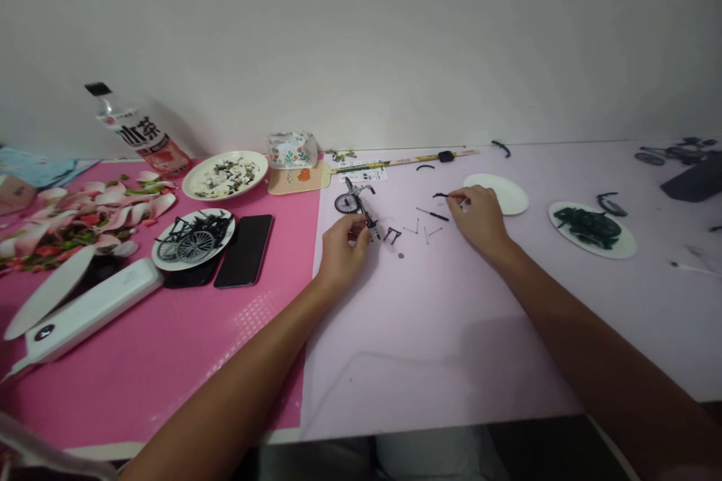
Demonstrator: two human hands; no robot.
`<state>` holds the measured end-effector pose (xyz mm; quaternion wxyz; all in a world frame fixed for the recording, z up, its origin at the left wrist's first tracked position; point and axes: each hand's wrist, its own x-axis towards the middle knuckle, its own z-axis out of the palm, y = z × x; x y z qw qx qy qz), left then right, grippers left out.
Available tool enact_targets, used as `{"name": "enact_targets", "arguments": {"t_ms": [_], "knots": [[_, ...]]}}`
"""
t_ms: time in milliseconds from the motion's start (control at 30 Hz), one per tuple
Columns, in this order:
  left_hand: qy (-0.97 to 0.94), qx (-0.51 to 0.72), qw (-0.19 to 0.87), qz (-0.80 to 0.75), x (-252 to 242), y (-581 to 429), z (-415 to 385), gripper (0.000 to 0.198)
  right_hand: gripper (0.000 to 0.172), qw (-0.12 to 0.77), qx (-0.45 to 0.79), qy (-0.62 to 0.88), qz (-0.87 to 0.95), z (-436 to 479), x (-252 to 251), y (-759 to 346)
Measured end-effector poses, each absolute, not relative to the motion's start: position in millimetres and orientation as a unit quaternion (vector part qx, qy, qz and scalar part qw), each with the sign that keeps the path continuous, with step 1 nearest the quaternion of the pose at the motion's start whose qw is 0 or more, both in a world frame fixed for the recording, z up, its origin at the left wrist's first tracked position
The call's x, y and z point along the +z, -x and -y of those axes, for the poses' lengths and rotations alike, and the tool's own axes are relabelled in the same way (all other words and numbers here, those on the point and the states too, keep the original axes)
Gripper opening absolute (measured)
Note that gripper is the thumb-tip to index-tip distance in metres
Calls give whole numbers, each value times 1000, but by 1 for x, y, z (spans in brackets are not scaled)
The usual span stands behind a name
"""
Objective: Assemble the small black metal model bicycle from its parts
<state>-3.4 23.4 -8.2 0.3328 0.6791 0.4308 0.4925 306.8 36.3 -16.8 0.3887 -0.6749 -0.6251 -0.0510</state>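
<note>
Between the thumb and fingers of my left hand (344, 252) is the frame end of a small model bicycle (361, 204), with one spoked wheel and the handlebar pointing away from me. My right hand (477, 218) pinches a thin black curved part (441, 195) that sticks out to the left of the fingertips. On the light mat between the hands lie a black rod-like tool (433, 215), a small black bracket (392, 235), several thin grey pins (427, 234) and a grey disc (401, 256).
Left on the pink mat are a plate of black bicycle parts (226, 248), a phone (244, 249), a white device (95, 308), a bowl of pale pieces (259, 174) and a bottle (147, 137). Rightward are a white plate (511, 192) and a plate of dark green parts (626, 246).
</note>
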Motion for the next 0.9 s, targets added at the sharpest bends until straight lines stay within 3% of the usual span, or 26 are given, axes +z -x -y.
{"name": "enact_targets", "arguments": {"t_ms": [167, 400, 700, 900], "knots": [[-674, 495, 339, -432, -8, 3, -23, 21, 10, 476, -104, 561, 669, -21, 5, -271], [-664, 503, 346, -431, -8, 2, -24, 21, 7, 489, -59, 451, 745, -4, 7, -234], [-613, 526, 397, -436, -3, -1, -25, 19, 12, 545, 29, 476, 690, 11, 4, -216], [-581, 539, 406, -456, 6, 1, -28, 27, 13, 518, 57, 456, 721, 14, 7, -210]]}}
